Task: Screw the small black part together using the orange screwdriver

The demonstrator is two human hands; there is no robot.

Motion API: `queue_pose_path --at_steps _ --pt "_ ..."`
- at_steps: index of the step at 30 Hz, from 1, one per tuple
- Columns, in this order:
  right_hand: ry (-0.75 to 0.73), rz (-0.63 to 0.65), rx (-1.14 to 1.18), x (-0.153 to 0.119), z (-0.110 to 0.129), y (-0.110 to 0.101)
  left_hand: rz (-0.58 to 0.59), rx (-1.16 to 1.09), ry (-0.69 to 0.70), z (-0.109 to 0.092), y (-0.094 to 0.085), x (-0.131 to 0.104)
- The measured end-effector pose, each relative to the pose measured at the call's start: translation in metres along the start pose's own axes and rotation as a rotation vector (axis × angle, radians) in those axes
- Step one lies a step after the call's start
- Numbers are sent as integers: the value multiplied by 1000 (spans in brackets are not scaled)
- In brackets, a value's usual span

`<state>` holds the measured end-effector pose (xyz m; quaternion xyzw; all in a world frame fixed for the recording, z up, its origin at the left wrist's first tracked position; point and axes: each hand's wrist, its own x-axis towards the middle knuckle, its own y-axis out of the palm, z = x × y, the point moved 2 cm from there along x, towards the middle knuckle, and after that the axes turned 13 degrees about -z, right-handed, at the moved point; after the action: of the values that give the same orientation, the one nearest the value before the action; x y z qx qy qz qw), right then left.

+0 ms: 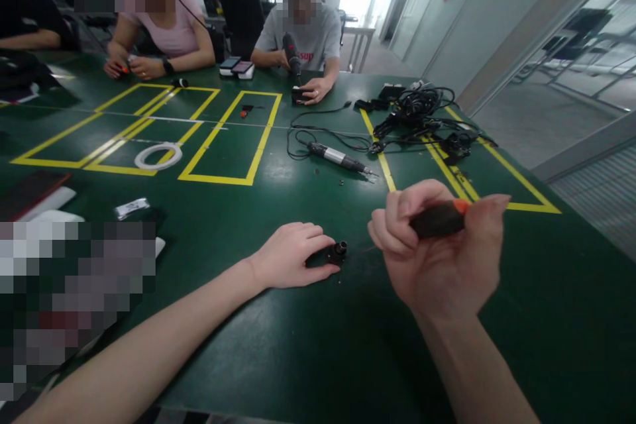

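Note:
On the green table my left hand point(301, 255) grips a small black part point(336, 252) between thumb and fingers; a short round tube stands up from its right end. What the part is, I cannot make out. My right hand point(442, 245) is raised to the right of it, fingers wrapped round the dark handle of a screwdriver point(437, 218) with an orange band near its end. The thin shaft points left toward the black part and is partly hidden and blurred; whether its tip touches the part, I cannot tell. Tiny bits lie near the left hand.
An electric screwdriver point(338, 158) with a cord lies beyond my hands. A heap of black cables point(417, 112) is at the back right. A white coil point(159, 156) and a small packet point(132, 209) lie left. Co-workers sit across the table, one holding a power driver point(291, 56).

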<state>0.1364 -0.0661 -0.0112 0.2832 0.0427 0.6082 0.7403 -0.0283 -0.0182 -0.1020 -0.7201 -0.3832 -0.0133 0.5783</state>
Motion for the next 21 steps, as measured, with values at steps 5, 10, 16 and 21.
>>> queue_pose_path --at_steps 5,10,16,21 --pt "38 59 17 1 1 -3 15 14 4 0 2 1" --pt "20 107 18 -5 2 1 24 27 16 -2 5 1" --pt "46 70 47 -17 3 2 31 42 38 -4 8 2" --pt "-22 10 70 -6 1 2 38 45 25 -3 7 2"
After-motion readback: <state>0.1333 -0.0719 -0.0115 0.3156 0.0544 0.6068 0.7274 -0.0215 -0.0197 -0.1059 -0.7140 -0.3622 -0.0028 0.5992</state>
